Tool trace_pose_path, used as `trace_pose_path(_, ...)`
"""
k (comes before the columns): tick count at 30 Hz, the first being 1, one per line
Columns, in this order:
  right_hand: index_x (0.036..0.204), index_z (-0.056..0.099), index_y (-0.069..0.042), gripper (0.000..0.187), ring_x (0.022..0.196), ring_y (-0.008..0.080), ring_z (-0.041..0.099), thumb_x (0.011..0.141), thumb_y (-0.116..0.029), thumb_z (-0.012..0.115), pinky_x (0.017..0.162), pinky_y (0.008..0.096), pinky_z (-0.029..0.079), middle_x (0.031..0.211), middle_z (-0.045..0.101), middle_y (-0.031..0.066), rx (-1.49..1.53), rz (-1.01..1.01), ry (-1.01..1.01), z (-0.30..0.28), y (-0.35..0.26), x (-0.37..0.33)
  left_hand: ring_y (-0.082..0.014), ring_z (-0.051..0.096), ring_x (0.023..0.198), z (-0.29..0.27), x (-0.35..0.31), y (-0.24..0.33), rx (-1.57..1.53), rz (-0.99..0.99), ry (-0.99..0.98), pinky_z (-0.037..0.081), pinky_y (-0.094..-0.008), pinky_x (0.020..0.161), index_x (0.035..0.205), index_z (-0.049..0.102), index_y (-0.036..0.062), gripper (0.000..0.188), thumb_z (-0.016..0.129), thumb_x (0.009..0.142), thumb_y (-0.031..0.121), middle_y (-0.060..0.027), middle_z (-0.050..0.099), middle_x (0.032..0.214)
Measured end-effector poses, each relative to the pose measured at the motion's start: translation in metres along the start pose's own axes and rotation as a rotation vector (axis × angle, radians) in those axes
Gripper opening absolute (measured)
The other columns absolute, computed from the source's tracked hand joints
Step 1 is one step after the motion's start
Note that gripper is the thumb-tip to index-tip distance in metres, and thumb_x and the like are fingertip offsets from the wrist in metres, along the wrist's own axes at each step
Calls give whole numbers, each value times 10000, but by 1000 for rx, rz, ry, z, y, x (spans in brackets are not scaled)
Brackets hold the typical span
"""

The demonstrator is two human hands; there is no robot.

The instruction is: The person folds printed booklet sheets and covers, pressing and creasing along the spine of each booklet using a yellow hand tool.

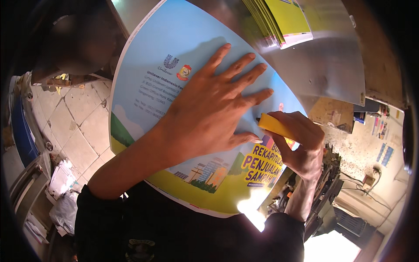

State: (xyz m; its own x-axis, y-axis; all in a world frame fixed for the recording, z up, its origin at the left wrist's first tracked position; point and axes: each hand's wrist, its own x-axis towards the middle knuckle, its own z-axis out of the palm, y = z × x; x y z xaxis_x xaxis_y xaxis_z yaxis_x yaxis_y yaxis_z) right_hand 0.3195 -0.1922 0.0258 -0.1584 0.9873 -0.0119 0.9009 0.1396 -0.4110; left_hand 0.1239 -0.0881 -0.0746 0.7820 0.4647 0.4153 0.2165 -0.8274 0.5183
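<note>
Printed sheet (183, 43) lies on the metal bench (331, 65). Left hand (209, 115) spread wide mid-sheet, likely pinning it. Right hand (307, 144) grips yellow cutter-like tool (277, 125) near sheet's right edge. Green stack (288, 19) past sheet's upper-right edge, presumably out of the way.

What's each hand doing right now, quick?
Left hand: open, spread on the large blue-and-green printed sheet.
Right hand: closed, holding an elongated yellow tool with a dark tip.

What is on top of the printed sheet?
The left hand lies spread on the sheet; the right hand holds a yellow tool over it. What lies beneath the hands is covered.
</note>
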Motion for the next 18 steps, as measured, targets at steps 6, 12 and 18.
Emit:
trace_pose_path(6, 1117, 745, -21, 376, 807, 259, 745, 750, 41, 803, 690, 347, 590, 973, 760, 130, -98, -53, -26, -3, -4, 6, -299, 349, 1500, -1, 1, 1, -13, -18, -5, 130, -560, 1273, 1418, 601, 152, 746, 679, 861, 643, -132, 472, 1558)
trace_pose_path(12, 1112, 752, -13, 393, 764, 234, 726, 730, 62, 812, 673, 325, 574, 928, 745, 132, 80, 69, 145, 20, 2, -11, -295, 317, 1521, -6, 5, 4, 24, -59, -95, 107, -555, 1288, 1456, 575, 238, 826, 786, 760, 629, -108, 412, 1611)
trace_pose_path(18, 1119, 733, 34, 409, 761, 208, 718, 721, 66, 818, 667, 312, 562, 922, 742, 145, 236, 120, 166, 23, 8, -15, -310, 281, 1536, -11, 4, 5, -12, -73, -129, 103, -576, 1282, 1490, 542, 267, 859, 788, 752, 632, -103, 367, 1638)
